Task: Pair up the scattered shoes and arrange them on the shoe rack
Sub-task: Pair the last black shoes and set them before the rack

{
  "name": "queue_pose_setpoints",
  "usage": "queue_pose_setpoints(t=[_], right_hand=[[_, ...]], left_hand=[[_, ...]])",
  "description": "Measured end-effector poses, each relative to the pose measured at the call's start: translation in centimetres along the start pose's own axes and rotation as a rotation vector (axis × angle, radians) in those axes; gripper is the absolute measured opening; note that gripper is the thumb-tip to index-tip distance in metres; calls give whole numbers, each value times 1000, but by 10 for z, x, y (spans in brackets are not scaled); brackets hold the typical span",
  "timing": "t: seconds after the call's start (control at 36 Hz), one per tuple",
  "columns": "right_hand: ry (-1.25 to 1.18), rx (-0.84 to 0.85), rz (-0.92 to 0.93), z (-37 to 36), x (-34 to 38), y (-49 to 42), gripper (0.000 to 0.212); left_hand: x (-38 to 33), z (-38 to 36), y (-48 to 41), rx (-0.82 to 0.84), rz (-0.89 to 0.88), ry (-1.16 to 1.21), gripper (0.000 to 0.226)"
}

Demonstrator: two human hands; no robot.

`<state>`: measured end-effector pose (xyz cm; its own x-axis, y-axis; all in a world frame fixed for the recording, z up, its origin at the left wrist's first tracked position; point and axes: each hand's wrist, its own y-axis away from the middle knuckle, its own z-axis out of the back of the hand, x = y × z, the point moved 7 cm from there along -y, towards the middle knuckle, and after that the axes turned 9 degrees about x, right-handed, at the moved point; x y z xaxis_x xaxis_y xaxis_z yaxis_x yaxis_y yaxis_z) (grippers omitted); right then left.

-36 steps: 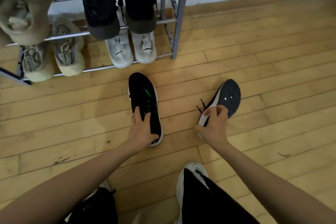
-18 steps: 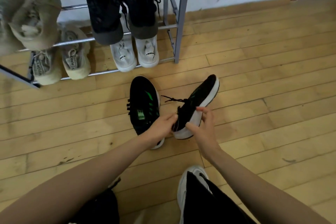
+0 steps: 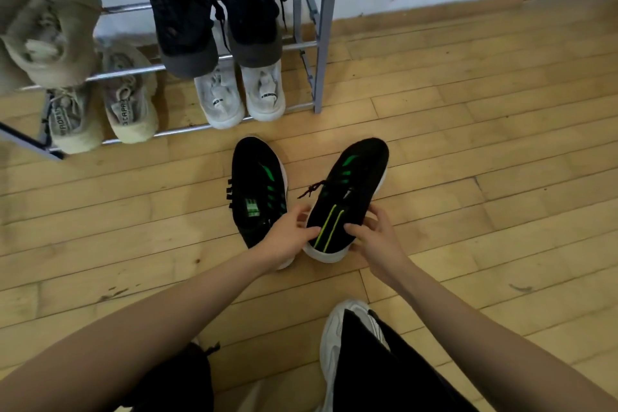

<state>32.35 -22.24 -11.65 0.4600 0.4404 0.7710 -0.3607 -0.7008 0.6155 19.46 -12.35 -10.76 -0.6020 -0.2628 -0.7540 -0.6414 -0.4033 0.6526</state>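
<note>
Two black sneakers with green stripes and white soles lie on the wooden floor in front of the metal shoe rack point(image 3: 320, 27). The left sneaker point(image 3: 257, 184) rests upright, toe toward the rack. The right sneaker point(image 3: 351, 191) sits upright beside it, toe angled to the right, a loose lace trailing left. My left hand point(image 3: 289, 236) and my right hand point(image 3: 374, 237) both grip the heel of the right sneaker, one on each side.
The rack holds a black pair point(image 3: 214, 7) on its upper rail, a white pair point(image 3: 239, 95) below, and beige pairs point(image 3: 103, 107) at the left. My own white shoe point(image 3: 344, 334) and black trouser legs fill the bottom. A white wall runs behind.
The right sneaker was turned from sole-up on its side to upright and brought next to the left sneaker. My left hand left the left sneaker and joined the right hand on it.
</note>
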Motion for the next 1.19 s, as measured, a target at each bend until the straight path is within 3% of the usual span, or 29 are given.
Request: queue_pose_setpoints(t=[0.22, 0.39, 0.56, 0.64, 0.75, 0.89, 0.97, 1.03, 1.08, 1.19], right_hand=[[135, 234, 41, -64, 25, -9, 51], [434, 392, -12, -129, 19, -20, 58], [822, 200, 45, -136, 3, -37, 67], [999, 187, -133, -125, -20, -43, 75], [1021, 294, -274, -119, -43, -43, 90], [1011, 281, -239, -122, -39, -46, 74], [1004, 247, -251, -122, -37, -47, 46], [971, 238, -273, -122, -35, -43, 38], [934, 227, -295, -121, -35, -43, 39], [834, 206, -342, -120, -30, -38, 63]], left_hand=[[18, 43, 45, -195, -78, 353, 51], [59, 78, 81, -401, -67, 554, 50], [98, 114, 107, -539, -38, 615, 45], [117, 129, 111, -581, -4, 644, 44], [136, 138, 109, -614, 28, 675, 48], [143, 134, 98, -611, 44, 671, 52], [139, 131, 91, -569, 25, 648, 54], [137, 129, 88, -553, 13, 628, 54], [135, 130, 87, -557, 4, 585, 54], [130, 134, 90, -554, -11, 467, 53]])
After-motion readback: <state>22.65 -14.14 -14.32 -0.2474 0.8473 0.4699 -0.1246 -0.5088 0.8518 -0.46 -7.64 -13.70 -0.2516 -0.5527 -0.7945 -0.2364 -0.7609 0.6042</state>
